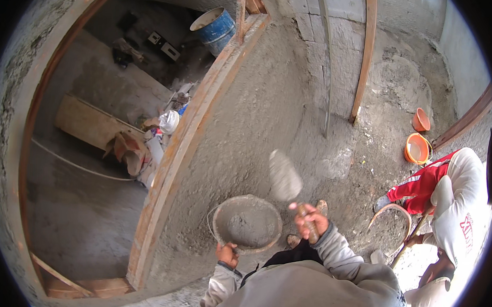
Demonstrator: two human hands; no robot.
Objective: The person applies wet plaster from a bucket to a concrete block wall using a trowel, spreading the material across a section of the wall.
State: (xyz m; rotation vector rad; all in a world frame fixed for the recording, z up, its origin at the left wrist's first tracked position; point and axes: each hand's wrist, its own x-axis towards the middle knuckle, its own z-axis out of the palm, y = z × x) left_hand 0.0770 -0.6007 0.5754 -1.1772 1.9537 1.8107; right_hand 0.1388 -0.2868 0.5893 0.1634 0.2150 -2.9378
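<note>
My left hand [228,255] is closed on the near rim of a round bucket [216,224], tilted against the rough plastered wall. Wet grey mortar [247,226] lies inside it. In my right hand [315,219], fingers wrapped round its handle, is a trowel [285,177]. Its mortar-coated blade points up and away, to the right of the bucket, and looks smeared by motion. Whether loose mortar sits on the blade, I cannot tell.
On the left, a wooden frame [171,166] edges an opening; a blue drum [215,34] stands beyond it. At right, another person [458,201] bends over a long handle. Orange buckets [417,149] stand nearby. A wooden post [365,54] rises at the back.
</note>
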